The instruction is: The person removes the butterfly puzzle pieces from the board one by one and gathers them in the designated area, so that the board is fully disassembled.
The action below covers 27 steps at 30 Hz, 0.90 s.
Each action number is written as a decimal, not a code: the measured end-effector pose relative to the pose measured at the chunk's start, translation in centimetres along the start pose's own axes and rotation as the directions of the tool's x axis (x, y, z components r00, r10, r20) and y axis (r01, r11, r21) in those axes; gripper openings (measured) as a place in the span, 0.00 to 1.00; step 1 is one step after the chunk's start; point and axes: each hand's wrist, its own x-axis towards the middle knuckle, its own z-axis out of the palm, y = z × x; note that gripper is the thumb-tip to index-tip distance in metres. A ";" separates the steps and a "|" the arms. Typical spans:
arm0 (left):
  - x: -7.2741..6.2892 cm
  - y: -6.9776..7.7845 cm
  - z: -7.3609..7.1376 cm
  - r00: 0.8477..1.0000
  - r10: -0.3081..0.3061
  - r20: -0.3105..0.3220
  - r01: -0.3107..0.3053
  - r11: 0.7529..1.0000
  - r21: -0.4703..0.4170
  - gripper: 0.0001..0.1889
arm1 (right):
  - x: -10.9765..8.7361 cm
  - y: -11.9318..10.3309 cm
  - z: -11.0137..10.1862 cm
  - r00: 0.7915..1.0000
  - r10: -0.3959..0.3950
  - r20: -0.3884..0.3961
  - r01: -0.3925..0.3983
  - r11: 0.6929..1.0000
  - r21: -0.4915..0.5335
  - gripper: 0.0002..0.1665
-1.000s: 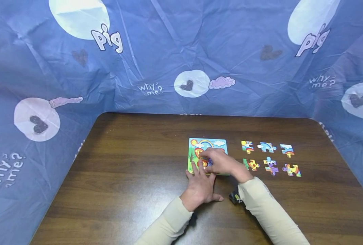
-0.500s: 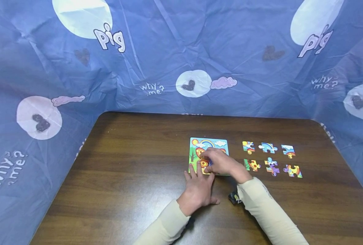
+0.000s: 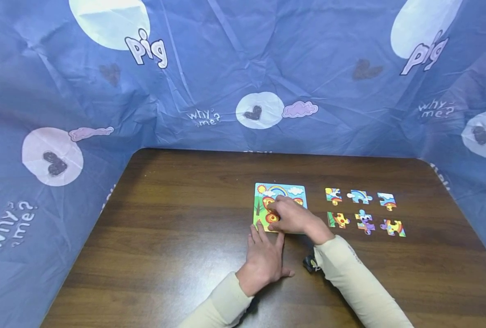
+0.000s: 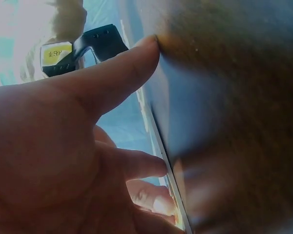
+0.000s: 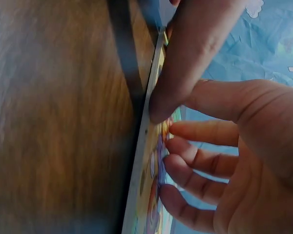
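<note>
A picture puzzle board [image 3: 259,205] with a butterfly, sun and rainbow lies flat on the wooden table. My left hand [image 3: 263,262] lies at the board's near edge, fingers stretched forward and thumb out to the side. In the left wrist view, its fingers [image 4: 136,163] touch that edge. Over the lower middle of the board, my right hand [image 3: 294,216] bends its fingers down. Its fingertips [image 5: 173,163] touch the picture in the right wrist view, where a left finger [image 5: 185,63] hides the thumb tip. Whether a puzzle piece is pinched there cannot be seen.
Several loose puzzle pieces lie in two rows right of the board, among them a rainbow piece [image 3: 359,197] and a purple one [image 3: 365,222]. A black wrist device [image 3: 310,263] sits under the right cuff. A blue printed cloth [image 3: 210,91] hangs behind the table [image 3: 177,218].
My left hand has drawn back slightly toward me, so more of the board's lower left shows. The right hand stays nearly in place, and the loose pieces have not moved.
</note>
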 end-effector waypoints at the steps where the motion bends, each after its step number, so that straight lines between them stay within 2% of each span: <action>1: 0.0 0.0 0.0 1.000 0.002 0.001 -0.002 1.000 0.001 0.56 | 0.0 -0.1 0.0 1.000 0.007 -0.006 -0.007 1.000 -0.007 0.27; 9: 0.1 0.0 -0.3 1.000 0.005 0.017 -0.005 1.000 -0.008 0.55 | 0.3 -0.8 0.6 0.996 0.072 -0.049 -0.073 0.997 -0.023 0.31; 16: 0.0 0.1 -0.4 1.000 0.009 0.011 -0.009 1.000 0.012 0.56 | 0.6 -1.2 1.1 0.990 0.127 -0.059 -0.121 0.989 0.089 0.27; 22: 0.0 0.0 -0.2 1.000 0.002 0.011 -0.002 1.000 0.026 0.55 | 0.9 -1.3 1.4 0.987 0.156 -0.033 -0.151 0.981 0.121 0.30; 27: -0.1 0.0 -0.2 1.000 0.003 0.001 -0.003 1.000 0.027 0.56 | 1.0 -1.0 1.5 0.986 0.159 -0.042 -0.152 0.977 0.147 0.31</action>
